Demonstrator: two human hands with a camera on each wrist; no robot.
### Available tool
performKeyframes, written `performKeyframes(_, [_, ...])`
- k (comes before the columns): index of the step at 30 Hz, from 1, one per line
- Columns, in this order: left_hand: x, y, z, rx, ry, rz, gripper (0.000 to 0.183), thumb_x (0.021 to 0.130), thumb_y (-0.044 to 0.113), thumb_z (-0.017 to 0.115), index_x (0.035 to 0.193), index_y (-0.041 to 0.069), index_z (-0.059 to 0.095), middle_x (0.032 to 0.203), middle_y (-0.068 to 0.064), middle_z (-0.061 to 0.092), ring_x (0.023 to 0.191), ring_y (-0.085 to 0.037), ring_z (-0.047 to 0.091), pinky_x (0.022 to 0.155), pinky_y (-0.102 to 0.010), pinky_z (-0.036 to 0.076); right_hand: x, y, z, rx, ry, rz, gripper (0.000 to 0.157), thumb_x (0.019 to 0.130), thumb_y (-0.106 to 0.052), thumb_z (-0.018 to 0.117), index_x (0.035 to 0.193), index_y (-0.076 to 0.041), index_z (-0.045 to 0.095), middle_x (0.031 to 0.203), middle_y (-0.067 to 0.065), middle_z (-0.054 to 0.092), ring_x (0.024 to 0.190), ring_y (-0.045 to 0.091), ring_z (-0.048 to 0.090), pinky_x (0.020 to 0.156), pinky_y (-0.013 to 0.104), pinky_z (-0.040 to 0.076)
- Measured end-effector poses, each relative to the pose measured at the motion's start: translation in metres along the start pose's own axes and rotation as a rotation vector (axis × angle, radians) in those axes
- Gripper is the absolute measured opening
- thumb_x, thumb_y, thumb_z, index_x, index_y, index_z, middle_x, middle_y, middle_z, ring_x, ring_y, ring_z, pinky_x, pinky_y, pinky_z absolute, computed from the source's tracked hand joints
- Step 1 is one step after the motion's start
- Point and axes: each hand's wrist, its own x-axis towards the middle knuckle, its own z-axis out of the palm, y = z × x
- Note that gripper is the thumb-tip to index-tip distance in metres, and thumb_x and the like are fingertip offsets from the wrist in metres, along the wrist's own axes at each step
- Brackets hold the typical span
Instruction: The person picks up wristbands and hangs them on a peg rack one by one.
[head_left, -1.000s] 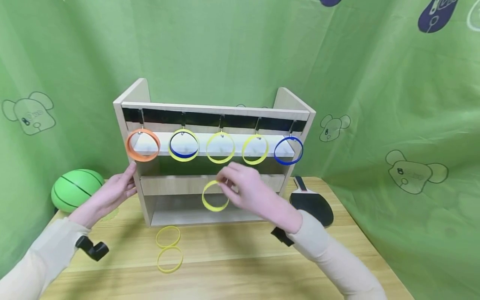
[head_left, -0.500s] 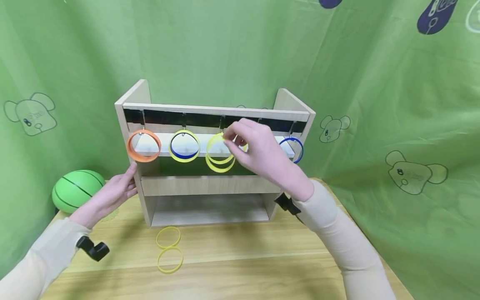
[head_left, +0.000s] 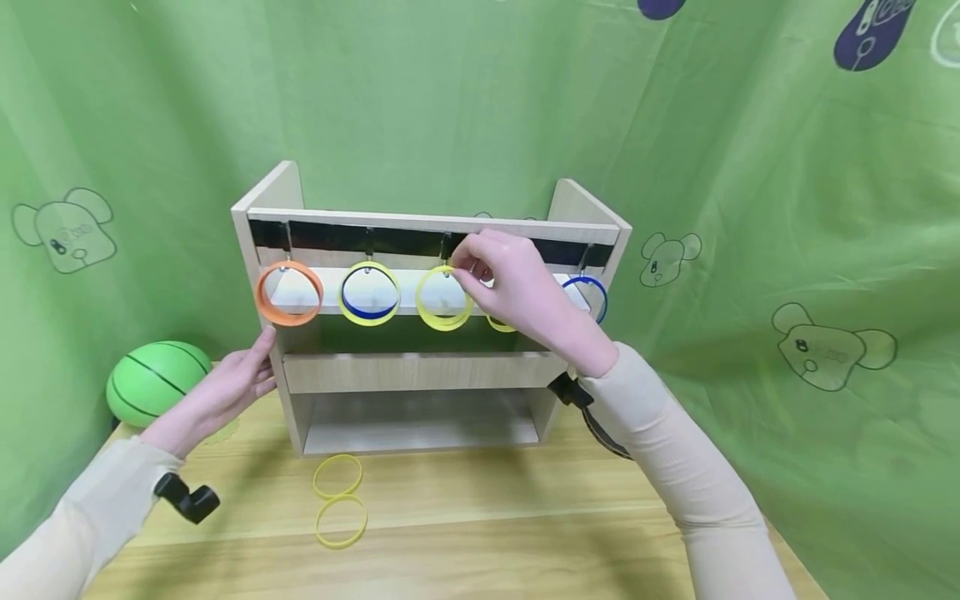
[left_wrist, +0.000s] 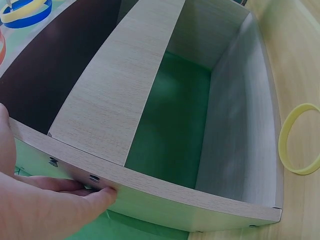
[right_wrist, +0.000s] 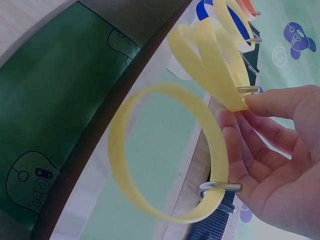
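My right hand (head_left: 517, 279) pinches a yellow ring (right_wrist: 200, 75) between thumb and fingertips at the middle hook of a small wooden shelf (head_left: 427, 372). Another yellow ring hangs on that hook, overlapping the held one. In the right wrist view, a yellow ring (right_wrist: 117, 145) hangs from the neighbouring metal hook, close to the fingers. My left hand (head_left: 225, 387) touches the shelf's left side panel; in the left wrist view its fingers lie against the outer face. An orange ring (head_left: 279, 317), a yellow ring with a blue one (head_left: 369, 316) inside, and a blue ring (head_left: 603, 298) hang from other hooks.
Two yellow rings (head_left: 341, 544) lie on the wooden table (head_left: 450, 550) before the shelf. A green ball (head_left: 153, 379) sits at the left. Behind the right forearm a black paddle (head_left: 609, 442) is mostly hidden. Green curtains (head_left: 427, 100) surround the table.
My right hand has carried the yellow ring up from before the lower shelf to the middle hook, then slightly higher, so it now overlaps the ring hanging there. My left hand stays put.
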Motion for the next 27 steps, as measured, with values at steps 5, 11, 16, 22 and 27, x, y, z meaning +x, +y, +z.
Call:
performKeyframes(5, [0.000,0.000,0.001,-0.003,0.001,-0.005,0.097,0.100,0.063,0.022,0.148,-0.011,-0.019,0.158,-0.034,-0.018,0.150,-0.050,-0.007,0.125,-0.057,0.002,-0.005,-0.001,-0.001,-0.011,0.016,-0.005,0.005,0.091,-0.006,0.066,0.094,-0.003,0.069,0.088,0.009,0.070,0.078,0.018,0.065,0.070,0.026,0.059])
performKeyframes(11, [0.000,0.000,0.002,0.008,-0.003,0.000,0.097,0.100,0.064,0.021,0.148,-0.011,-0.018,0.159,-0.033,-0.016,0.150,-0.049,-0.006,0.125,-0.057,0.003,-0.023,-0.013,-0.004,0.041,0.088,-0.082,0.005,0.090,-0.003,0.067,0.095,-0.001,0.068,0.089,0.009,0.070,0.076,0.016,0.065,0.068,0.026,0.061])
performKeyframes(16, [0.000,0.002,0.001,0.022,-0.006,0.009,0.096,0.100,0.064,0.021,0.149,-0.010,-0.016,0.159,-0.032,-0.014,0.151,-0.049,-0.004,0.125,-0.057,0.004,-0.047,-0.028,0.019,0.118,0.085,-0.188,0.004,0.089,0.000,0.067,0.092,-0.001,0.068,0.087,0.008,0.071,0.077,0.013,0.065,0.069,0.018,0.060])
performKeyframes(22, [-0.001,0.004,0.000,0.026,-0.014,0.015,0.095,0.100,0.064,0.020,0.151,-0.009,-0.014,0.161,-0.032,-0.011,0.151,-0.048,-0.002,0.125,-0.056,0.005,-0.081,-0.041,0.082,0.161,-0.056,-0.207,0.004,0.089,-0.005,0.069,0.092,-0.003,0.068,0.086,0.006,0.070,0.077,0.012,0.066,0.071,0.009,0.057])
performKeyframes(27, [-0.002,0.002,0.001,0.015,-0.017,0.015,0.094,0.101,0.063,0.020,0.151,-0.009,-0.015,0.160,-0.031,-0.014,0.151,-0.049,-0.004,0.125,-0.058,0.004,-0.110,-0.049,0.143,0.211,-0.253,-0.143,0.003,0.090,-0.006,0.068,0.092,-0.004,0.069,0.086,0.004,0.071,0.074,0.008,0.067,0.067,0.000,0.052])
